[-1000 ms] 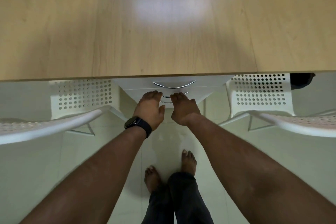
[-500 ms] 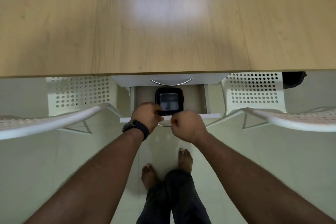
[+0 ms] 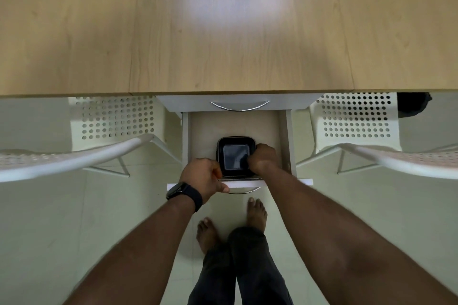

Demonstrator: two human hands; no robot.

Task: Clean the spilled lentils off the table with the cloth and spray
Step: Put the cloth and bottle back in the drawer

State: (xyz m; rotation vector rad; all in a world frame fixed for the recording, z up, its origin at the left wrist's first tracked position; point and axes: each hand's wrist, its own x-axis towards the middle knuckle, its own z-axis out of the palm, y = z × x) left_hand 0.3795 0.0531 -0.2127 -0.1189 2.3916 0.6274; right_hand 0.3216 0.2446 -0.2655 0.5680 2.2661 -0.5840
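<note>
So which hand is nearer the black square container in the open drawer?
Right. The right hand touches the black square container at its right edge, fingers curled on the rim. The left hand grips the white drawer front, just off the container's near-left corner.

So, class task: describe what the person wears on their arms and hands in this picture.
Both forearms are bare, with no sleeves showing. The left hand has a black watch with a dark band at the wrist. The right hand wears nothing: no glove, ring or band shows.

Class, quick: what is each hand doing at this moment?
Left hand: fingers curled, gripping the open drawer's front edge.
Right hand: curled on the right rim of the black container.
</note>
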